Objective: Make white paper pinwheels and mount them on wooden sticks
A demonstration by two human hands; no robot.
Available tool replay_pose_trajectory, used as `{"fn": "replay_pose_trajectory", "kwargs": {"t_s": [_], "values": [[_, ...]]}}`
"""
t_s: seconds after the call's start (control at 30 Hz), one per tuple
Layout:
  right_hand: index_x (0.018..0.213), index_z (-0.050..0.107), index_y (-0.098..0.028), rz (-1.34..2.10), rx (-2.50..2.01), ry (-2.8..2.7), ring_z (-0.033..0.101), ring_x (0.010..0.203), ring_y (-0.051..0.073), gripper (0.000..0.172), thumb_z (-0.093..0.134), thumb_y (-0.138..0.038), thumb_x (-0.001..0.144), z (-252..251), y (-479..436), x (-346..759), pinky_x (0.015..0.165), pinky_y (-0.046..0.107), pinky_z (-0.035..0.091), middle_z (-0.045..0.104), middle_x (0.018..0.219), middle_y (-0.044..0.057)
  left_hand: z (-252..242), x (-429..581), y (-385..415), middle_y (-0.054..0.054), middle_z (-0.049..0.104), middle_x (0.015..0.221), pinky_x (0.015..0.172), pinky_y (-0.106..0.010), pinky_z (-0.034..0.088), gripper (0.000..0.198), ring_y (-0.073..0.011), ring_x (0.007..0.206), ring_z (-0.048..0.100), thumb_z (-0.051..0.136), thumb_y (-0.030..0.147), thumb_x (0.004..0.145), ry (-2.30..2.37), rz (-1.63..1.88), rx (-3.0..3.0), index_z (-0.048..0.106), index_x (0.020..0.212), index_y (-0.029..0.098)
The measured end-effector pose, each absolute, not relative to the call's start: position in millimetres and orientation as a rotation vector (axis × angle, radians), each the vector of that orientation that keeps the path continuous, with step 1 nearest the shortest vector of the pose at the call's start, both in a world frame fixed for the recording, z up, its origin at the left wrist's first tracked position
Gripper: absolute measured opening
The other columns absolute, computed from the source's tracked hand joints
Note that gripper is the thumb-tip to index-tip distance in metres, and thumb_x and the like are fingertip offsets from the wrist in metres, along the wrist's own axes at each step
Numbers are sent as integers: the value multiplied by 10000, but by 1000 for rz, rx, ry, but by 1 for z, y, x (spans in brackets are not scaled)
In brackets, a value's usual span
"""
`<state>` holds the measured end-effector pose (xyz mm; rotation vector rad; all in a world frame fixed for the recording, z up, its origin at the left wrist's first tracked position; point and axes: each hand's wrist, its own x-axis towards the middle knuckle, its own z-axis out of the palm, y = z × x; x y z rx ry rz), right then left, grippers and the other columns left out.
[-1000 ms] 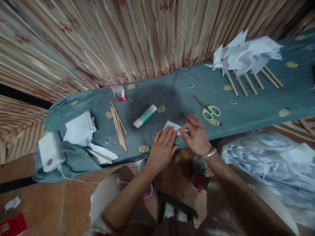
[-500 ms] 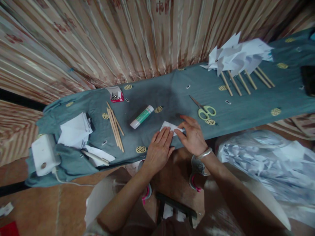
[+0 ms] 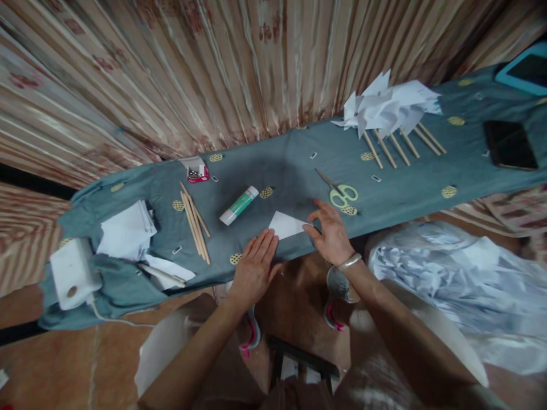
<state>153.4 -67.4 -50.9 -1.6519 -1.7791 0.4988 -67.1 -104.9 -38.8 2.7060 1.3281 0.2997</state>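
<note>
A small white piece of folded paper (image 3: 287, 225), roughly triangular, lies at the table's front edge between my two hands. My left hand (image 3: 255, 265) is flat with fingers stretched out, its fingertips touching the left corner of the paper. At the pointed right end, my right hand (image 3: 331, 232) has its thumb and bent index finger on the tip, while the middle finger reaches out above. Beyond my right hand lie scissors (image 3: 343, 195) with green handles, blades spread a little. A green and white glue stick (image 3: 239, 206) rests to the upper left of the paper.
Left on the cloth-covered table (image 3: 282, 165) are wooden sticks (image 3: 195, 228), a small red box (image 3: 198, 172) of metal pieces, stacked paper (image 3: 128, 230), a pen (image 3: 161, 274) and a white device (image 3: 74, 274). Paper pinwheels (image 3: 384, 111), a phone (image 3: 510, 144) and a plastic bag (image 3: 453, 273) are right.
My left hand has slid left off the middle of the paper, uncovering most of it. My right hand stays at the tip. The view has shifted to the right.
</note>
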Motion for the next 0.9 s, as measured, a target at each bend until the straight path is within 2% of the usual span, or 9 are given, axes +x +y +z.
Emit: {"fn": "replay_pose_trajectory", "kwargs": {"t_s": [0.2,0.4,0.53,0.63,0.8,0.9], "values": [[853,558,-214,455,-1564,-1767,446,1272,306,59,512,-208,817,-56,-67,160,1043,528,357,535,1302,148,-39,-88,-117,-175,447,1446,1093,-481,370,530,-269,1379,364,486,260,912,1352,348,2680,362,1406,112],[932,595,-192,494,-1504,-1736,494,1241,285,183,427,-230,870,-50,-69,162,1044,514,362,563,1269,159,-44,-99,-125,-169,459,1437,1088,-486,357,490,-247,1382,363,454,240,930,1371,470,2604,360,1403,151],[1038,618,-211,595,-1506,-1768,470,1273,306,258,529,-372,857,-42,-72,158,1031,534,362,510,1354,151,-45,-95,-124,-172,498,1401,1065,-461,363,449,-234,1352,407,435,270,942,1448,616,2468,396,1375,154],[1045,633,-221,633,-1587,-1828,427,1307,351,308,637,-370,776,-40,-73,152,1002,595,349,478,1397,160,-42,-88,-121,-171,514,1385,1046,-464,360,441,-240,1325,438,421,299,948,1527,636,2341,415,1369,165],[846,645,-204,651,-1592,-1833,425,1318,342,116,606,-204,737,-40,-73,146,1007,586,345,495,1390,148,-38,-81,-114,-170,541,1358,1035,-475,367,440,-249,1288,476,455,311,932,1562,695,2171,454,1349,172],[781,629,-212,685,-1510,-1776,475,1281,306,99,571,-160,720,-39,-72,146,1030,544,354,537,1348,117,-36,-77,-105,-158,556,1348,1054,-487,360,486,-256,1269,500,533,334,890,1561,812,1981,463,1347,184]]}}
